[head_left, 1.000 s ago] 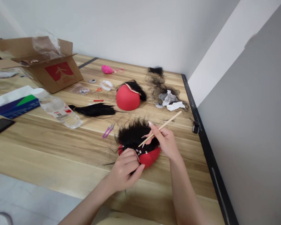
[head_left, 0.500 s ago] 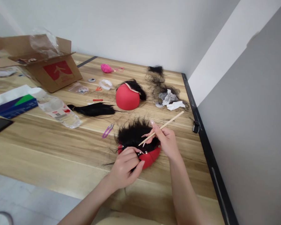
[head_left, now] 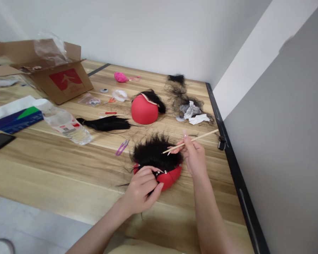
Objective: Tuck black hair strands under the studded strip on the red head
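Observation:
In front of me a red dome-shaped head form (head_left: 171, 179) carries a black hairpiece (head_left: 153, 152), fixed along its edge with several small pins. My left hand (head_left: 144, 187) is bent over the near left side of the form, fingertips at the hairpiece's edge and thumb against the red surface. What lies under its fingers is hidden. Pinched between the fingers of my right hand (head_left: 193, 155) is a slim wooden stick (head_left: 198, 137). Its thin dark tip points left over the hair, and its back end reaches toward the table's right edge.
Purple thread snips (head_left: 122, 147) lie left of the form. Beyond are a second red form (head_left: 144, 110) with hair, a black hair bundle (head_left: 106, 123), loose hair with crumpled tissue (head_left: 198, 119), a tilted water bottle (head_left: 65, 123) and a cardboard box (head_left: 60, 84). A wall borders the right side.
My right hand has moved right and slightly down with the wooden stick, drawing its tip up and away from the hairpiece's pinned edge. My left hand and the form stay put.

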`<state>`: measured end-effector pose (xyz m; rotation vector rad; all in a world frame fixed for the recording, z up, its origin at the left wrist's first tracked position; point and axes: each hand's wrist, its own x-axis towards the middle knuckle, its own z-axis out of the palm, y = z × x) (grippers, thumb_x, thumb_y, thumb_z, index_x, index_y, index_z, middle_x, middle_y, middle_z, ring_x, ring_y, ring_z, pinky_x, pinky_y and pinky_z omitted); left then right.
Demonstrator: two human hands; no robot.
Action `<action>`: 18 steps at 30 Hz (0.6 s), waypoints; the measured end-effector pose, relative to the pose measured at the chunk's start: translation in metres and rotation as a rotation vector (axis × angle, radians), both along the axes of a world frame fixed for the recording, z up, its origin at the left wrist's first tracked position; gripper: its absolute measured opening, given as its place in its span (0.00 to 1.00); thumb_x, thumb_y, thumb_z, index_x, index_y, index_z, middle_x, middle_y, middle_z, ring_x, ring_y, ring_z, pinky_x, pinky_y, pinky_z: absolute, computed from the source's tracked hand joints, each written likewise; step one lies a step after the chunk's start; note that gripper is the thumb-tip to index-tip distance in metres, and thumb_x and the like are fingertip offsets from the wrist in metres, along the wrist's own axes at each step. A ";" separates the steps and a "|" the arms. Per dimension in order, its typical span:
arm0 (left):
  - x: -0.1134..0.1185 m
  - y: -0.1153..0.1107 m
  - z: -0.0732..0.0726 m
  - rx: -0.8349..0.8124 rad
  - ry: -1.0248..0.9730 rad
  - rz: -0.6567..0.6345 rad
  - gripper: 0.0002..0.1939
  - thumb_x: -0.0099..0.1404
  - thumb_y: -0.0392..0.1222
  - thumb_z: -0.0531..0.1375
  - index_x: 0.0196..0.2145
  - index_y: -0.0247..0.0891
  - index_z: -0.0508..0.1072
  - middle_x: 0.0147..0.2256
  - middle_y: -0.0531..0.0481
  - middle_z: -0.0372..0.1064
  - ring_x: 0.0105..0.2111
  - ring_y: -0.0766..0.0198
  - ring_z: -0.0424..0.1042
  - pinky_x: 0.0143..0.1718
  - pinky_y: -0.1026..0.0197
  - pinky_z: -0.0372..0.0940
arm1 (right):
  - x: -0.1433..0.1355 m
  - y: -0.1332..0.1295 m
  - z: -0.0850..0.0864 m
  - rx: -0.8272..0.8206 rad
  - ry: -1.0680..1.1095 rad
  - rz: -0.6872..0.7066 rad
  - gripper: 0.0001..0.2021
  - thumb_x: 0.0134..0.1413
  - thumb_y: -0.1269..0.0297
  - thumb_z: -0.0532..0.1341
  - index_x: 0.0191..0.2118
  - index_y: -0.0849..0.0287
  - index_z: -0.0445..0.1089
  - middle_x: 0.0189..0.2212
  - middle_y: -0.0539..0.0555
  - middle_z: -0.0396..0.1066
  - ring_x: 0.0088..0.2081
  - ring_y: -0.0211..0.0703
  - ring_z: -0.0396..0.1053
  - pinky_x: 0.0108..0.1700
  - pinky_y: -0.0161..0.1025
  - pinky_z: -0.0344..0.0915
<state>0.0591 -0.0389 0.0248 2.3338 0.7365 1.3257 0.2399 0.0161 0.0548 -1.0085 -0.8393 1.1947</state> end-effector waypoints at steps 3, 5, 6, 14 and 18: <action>0.000 0.000 0.000 0.020 0.016 0.007 0.14 0.61 0.26 0.55 0.21 0.36 0.60 0.20 0.57 0.51 0.24 0.71 0.54 0.42 0.56 0.70 | 0.001 0.001 -0.001 -0.025 -0.014 -0.043 0.16 0.53 0.52 0.63 0.28 0.61 0.73 0.18 0.52 0.74 0.23 0.42 0.75 0.32 0.37 0.71; 0.000 0.000 0.001 0.041 0.028 0.009 0.14 0.61 0.26 0.55 0.21 0.36 0.60 0.20 0.57 0.52 0.24 0.70 0.54 0.42 0.56 0.70 | 0.001 0.002 -0.002 -0.029 -0.012 -0.089 0.15 0.53 0.52 0.63 0.30 0.62 0.73 0.20 0.53 0.76 0.25 0.43 0.76 0.34 0.38 0.71; 0.000 0.000 0.001 0.048 0.035 0.009 0.14 0.61 0.26 0.55 0.21 0.36 0.60 0.20 0.57 0.52 0.24 0.70 0.54 0.42 0.56 0.70 | 0.001 0.002 -0.003 -0.026 -0.010 -0.119 0.14 0.53 0.53 0.63 0.31 0.62 0.73 0.21 0.53 0.76 0.26 0.44 0.76 0.35 0.38 0.71; 0.001 -0.003 0.000 0.139 0.055 0.005 0.12 0.59 0.26 0.57 0.20 0.35 0.62 0.19 0.56 0.54 0.24 0.70 0.53 0.44 0.53 0.69 | 0.006 0.001 -0.001 0.071 -0.237 -0.045 0.11 0.56 0.55 0.61 0.33 0.56 0.74 0.30 0.53 0.79 0.35 0.48 0.77 0.46 0.46 0.70; -0.001 -0.007 -0.002 0.190 0.055 0.013 0.12 0.57 0.26 0.58 0.20 0.35 0.61 0.18 0.56 0.56 0.24 0.70 0.53 0.42 0.53 0.69 | -0.005 -0.006 0.002 0.145 -0.542 0.215 0.09 0.54 0.56 0.63 0.37 0.54 0.75 0.42 0.53 0.77 0.47 0.48 0.73 0.53 0.45 0.66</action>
